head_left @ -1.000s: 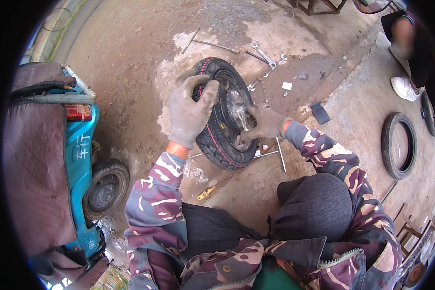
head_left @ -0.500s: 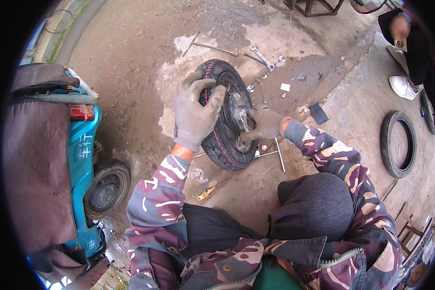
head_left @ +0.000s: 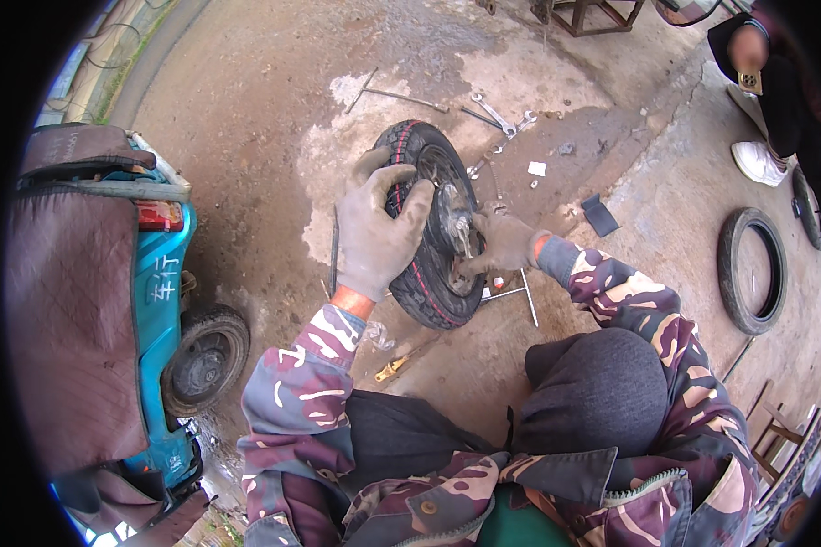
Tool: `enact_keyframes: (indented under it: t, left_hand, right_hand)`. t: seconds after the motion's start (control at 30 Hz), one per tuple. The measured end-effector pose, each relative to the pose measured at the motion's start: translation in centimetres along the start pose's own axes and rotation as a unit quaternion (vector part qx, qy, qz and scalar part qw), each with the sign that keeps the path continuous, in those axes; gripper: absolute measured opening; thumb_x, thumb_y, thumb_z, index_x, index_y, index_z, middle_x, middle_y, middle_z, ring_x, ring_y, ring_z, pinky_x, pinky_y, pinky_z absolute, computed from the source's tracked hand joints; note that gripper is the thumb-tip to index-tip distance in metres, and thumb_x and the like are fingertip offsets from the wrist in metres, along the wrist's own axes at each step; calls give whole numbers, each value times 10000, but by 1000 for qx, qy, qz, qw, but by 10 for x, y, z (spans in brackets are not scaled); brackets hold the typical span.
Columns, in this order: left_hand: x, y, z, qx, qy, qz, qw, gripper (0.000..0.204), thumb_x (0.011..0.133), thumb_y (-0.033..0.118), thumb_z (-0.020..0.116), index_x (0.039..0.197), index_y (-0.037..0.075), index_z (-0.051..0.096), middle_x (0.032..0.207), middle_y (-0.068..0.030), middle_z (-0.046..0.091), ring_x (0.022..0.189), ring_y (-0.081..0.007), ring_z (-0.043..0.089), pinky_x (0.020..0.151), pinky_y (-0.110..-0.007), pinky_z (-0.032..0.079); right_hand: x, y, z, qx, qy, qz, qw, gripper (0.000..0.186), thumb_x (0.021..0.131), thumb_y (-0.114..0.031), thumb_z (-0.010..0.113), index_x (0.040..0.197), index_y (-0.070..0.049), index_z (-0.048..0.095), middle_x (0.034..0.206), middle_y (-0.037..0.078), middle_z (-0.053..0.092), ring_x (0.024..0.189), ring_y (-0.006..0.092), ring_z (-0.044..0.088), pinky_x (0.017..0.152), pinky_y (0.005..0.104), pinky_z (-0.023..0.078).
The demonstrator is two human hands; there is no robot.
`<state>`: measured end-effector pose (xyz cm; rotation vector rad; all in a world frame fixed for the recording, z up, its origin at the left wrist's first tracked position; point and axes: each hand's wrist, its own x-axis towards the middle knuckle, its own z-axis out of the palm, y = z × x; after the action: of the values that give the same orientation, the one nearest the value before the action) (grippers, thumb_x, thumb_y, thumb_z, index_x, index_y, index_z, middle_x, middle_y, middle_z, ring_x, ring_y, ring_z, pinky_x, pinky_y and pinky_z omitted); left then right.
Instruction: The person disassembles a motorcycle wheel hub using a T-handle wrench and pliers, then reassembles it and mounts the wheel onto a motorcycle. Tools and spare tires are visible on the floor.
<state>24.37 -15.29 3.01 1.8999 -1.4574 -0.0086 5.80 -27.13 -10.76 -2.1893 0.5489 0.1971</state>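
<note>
A small motor-scooter wheel (head_left: pixel 447 210) with a black tyre and red stripes on its tread stands tilted on the ground in front of me. My left hand (head_left: pixel 379 228), in a grey glove, grips the tyre on its left side, with the thumb toward the sidewall and the fingers over the tread. At the hub's silver metal part, my gloved right hand (head_left: pixel 502 242) has its fingers bent round the right face of the wheel. Those fingers partly cover the hub, so what exactly they pinch there is hidden.
Beyond the wheel lie several wrenches (head_left: pixel 494 114) and a T-handle bar (head_left: pixel 401 98). Another T-shaped tool (head_left: pixel 529 297) and a yellow-handled tool (head_left: pixel 391 368) lie nearer. A blue vehicle (head_left: pixel 160 319) stands left; a loose tyre (head_left: pixel 728 273) and a person (head_left: pixel 780 118) are right.
The top of the wheel has shifted slightly down and right in view. My left hand has moved a little to the right with it, while my right hand stays at the hub.
</note>
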Motion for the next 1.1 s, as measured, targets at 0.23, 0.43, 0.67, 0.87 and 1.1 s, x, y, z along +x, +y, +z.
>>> enact_keyframes:
  t: [0.23, 0.43, 0.67, 0.87, 1.1]
  left_hand:
    - [-6, 1, 0, -15, -7, 0, 1000, 299, 890, 243, 801, 1083, 16, 778, 1338, -272, 654, 1260, -431, 617, 1081, -492, 493]
    - [-7, 3, -2, -20, -9, 0, 1000, 304, 901, 240, 797, 1102, 14, 768, 1350, -279, 642, 1270, -423, 620, 1064, -483, 514]
    - [-8, 7, -3, -28, -18, -14, 999, 309, 910, 244, 793, 1103, 5, 762, 1350, -279, 639, 1282, -423, 616, 1086, -474, 503]
    - [-8, 7, -3, -18, -11, -9, 1000, 306, 911, 246, 792, 1092, 1, 762, 1351, -282, 636, 1288, -419, 613, 1095, -470, 495]
    - [-9, 6, -3, -22, -8, -12, 1000, 308, 914, 246, 787, 1091, -4, 760, 1342, -278, 636, 1274, -414, 616, 1087, -464, 500]
  right_hand:
    - [0, 8, 7, 36, 9, 7, 999, 1096, 733, -673, 849, 1391, 151, 550, 1356, 380, 607, 1272, 488, 612, 1119, 467, 486]
    - [6, 17, 18, 32, 28, -8, 999, 1113, 737, -682, 843, 1406, 152, 533, 1362, 392, 594, 1284, 500, 598, 1122, 471, 482]
    - [2, 16, 17, 9, 3, 0, 1000, 1123, 740, -690, 831, 1414, 151, 516, 1379, 387, 574, 1306, 498, 582, 1128, 475, 478]
    - [4, 16, 15, -10, 6, -11, 1000, 1101, 755, -698, 813, 1389, 154, 523, 1373, 384, 574, 1299, 496, 589, 1130, 481, 477]
    - [4, 14, 14, 0, -3, -2, 1000, 1124, 755, -680, 828, 1422, 161, 497, 1369, 383, 585, 1305, 498, 590, 1140, 478, 473]
